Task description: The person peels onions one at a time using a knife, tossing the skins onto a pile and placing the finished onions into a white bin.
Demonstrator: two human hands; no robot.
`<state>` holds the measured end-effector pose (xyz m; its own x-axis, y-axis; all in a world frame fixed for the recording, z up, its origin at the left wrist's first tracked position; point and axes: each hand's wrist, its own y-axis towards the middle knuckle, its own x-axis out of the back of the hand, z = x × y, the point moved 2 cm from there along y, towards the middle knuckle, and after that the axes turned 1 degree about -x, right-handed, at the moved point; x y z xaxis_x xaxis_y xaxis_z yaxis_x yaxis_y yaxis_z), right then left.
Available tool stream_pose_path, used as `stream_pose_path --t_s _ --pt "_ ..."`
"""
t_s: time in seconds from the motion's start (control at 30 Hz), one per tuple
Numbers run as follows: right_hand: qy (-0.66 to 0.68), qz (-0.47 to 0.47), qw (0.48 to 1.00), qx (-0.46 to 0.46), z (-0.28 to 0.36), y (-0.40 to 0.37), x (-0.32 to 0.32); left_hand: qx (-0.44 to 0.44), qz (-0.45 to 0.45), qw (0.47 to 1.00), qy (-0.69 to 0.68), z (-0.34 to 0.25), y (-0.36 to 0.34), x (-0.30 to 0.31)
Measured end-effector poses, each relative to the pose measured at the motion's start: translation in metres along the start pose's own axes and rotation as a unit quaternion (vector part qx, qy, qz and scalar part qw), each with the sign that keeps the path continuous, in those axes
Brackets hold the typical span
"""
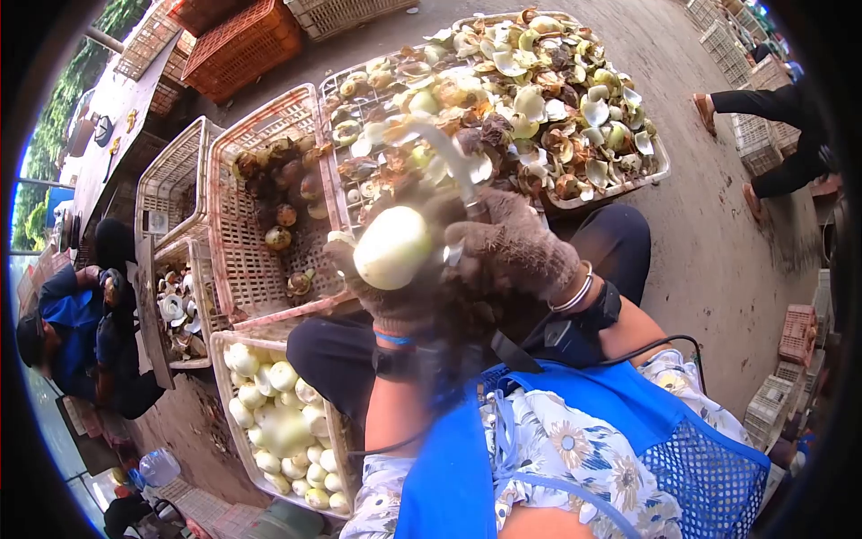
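Observation:
My left hand [379, 304], in a brown knit glove, is wrapped round a smooth, pale peeled onion [393, 248] in front of my lap. Close beside it on the right, my gloved right hand [525, 244] grips a knife with a curved blade [449, 154]. The blade is blurred and rises above the fist, curving left over the onion. Just beyond both hands lies a wide heap of onion peelings [557, 117]. Unpeeled brown onions [278, 238] lie in a crate to the left. Peeled onions [287, 431] fill a crate by my left leg.
The crate with unpeeled onions has a slatted wall [235, 171]; another crate [171, 175] stands left of it. Orange crates [242, 58] are stacked at the far left. A seated person [76, 310] works at the left; another person's legs [763, 108] show at the right.

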<state>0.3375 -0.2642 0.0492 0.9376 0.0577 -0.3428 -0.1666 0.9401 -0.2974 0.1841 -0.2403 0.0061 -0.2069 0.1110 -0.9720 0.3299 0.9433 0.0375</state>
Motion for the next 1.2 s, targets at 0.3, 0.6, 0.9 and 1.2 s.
stream_pose_path --t_s 0.3,0.6,0.9,1.2 --pt "-0.329 -0.078 0.925 0.173 -0.037 0.004 0.002 0.022 -0.166 0.931 0.325 0.007 -0.022 0.018" --pt "-0.444 -0.076 0.864 0.223 -0.026 -0.003 -0.004 -0.048 -0.067 0.849 0.522 0.014 -0.020 0.010" --pt "-0.475 -0.070 0.832 0.280 -0.036 -0.002 0.003 -0.060 -0.032 0.758 0.649 0.012 -0.024 0.021" --pt "-0.476 -0.066 0.833 0.274 -0.026 -0.005 0.006 0.052 -0.044 0.733 0.677 0.008 -0.017 0.001"
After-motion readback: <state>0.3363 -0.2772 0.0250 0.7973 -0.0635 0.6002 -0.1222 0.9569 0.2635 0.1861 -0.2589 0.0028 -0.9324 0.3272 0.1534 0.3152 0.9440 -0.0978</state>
